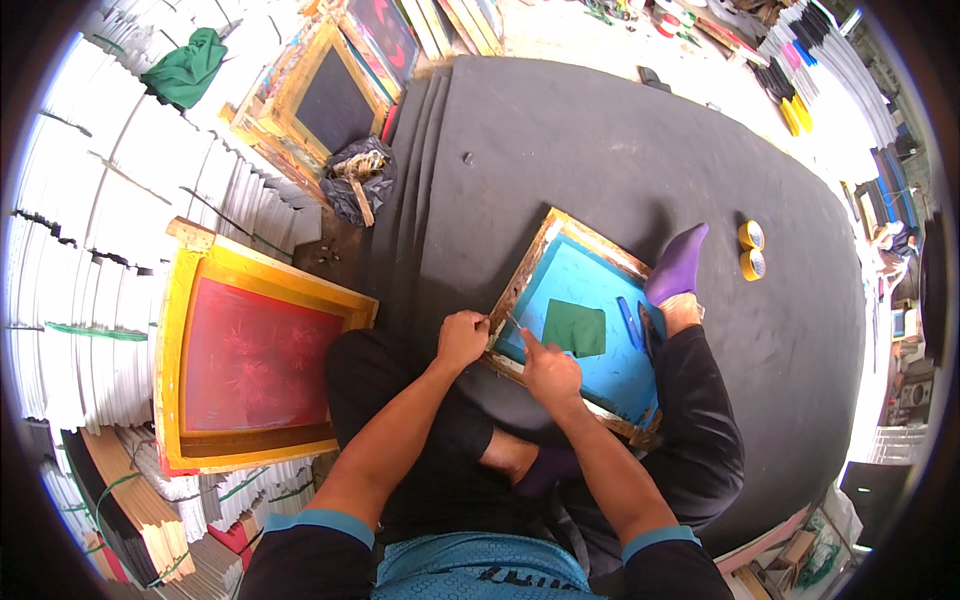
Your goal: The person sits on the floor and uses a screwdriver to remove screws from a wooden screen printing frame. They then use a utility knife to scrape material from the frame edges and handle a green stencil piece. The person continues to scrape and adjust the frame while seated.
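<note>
A wooden screen frame with blue mesh lies tilted before me on a dark grey sheet stack, between my legs. On the mesh sits a green square piece; right of it is a blue-handled tool beside a dark object. My left hand is closed, its fingertips pinched at the frame's left edge; what they pinch is too small to make out. My right hand is closed around a thin tool, whose slim metal end points at the same edge. Its handle is hidden in my fist.
Left of me leans a yellow-framed screen with red mesh, against stacks of white sheets. More framed screens and a black plastic bag stand beyond. Two yellow tape rolls lie to the right of my purple-socked foot.
</note>
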### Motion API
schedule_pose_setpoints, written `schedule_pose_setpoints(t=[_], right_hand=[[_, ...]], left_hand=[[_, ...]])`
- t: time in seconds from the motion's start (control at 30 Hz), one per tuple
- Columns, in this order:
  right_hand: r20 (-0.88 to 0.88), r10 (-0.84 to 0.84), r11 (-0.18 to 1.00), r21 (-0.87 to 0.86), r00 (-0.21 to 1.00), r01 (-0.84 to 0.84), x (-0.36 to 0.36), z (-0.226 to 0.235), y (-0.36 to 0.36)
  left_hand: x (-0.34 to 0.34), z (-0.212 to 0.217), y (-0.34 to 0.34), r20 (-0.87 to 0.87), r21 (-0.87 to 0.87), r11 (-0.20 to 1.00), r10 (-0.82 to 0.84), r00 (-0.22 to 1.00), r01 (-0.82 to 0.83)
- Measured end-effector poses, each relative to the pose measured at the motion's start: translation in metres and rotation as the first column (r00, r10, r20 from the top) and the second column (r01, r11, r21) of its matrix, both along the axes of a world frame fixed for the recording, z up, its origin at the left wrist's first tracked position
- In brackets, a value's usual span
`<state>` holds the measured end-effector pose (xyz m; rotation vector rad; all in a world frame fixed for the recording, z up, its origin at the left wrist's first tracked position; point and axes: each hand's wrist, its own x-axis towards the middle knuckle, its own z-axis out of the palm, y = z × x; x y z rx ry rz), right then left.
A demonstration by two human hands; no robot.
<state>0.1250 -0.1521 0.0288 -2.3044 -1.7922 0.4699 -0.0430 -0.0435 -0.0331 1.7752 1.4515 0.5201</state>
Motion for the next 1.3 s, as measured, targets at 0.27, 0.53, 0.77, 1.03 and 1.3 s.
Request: schedule_pose_setpoints(t=[0.27, 0.53, 0.77, 1.03, 1.3], right_hand=[[-0.289, -0.050, 0.987, 0.132, 0.956, 0.091, 0.006, -0.029, -0.005], [-0.726, -0.671, 0.695, -0.687, -0.151, 0.211, 0.022, -0.003, 0.016], [-0.465, -0.105, 0.950, 0.216, 0.879, 0.227, 0.014, -0.031, -0.002], [-0.317, -0.125, 0.983, 0.088, 0.940, 0.160, 0.018, -0.004, 0.010], [-0.234, -0.086, 0.993, 0.058, 0.968, 0.102, 0.018, -0.005, 0.009]], left_hand=[[0.005, 0.007, -0.002, -0.035, 0.013, 1.000, -0.024, 0.999, 0.024], [-0.004, -0.003, 0.001, 0.024, 0.014, 1.000, 0.009, 1.000, -0.009], [0.002, -0.009, -0.001, 0.085, 0.059, 0.998, 0.006, 0.996, -0.011], [0.007, 0.013, -0.002, 0.054, 0.044, 0.997, -0.067, 0.996, 0.065], [0.008, 0.015, 0.001, 0.039, 0.023, 0.998, -0.061, 0.997, 0.060]])
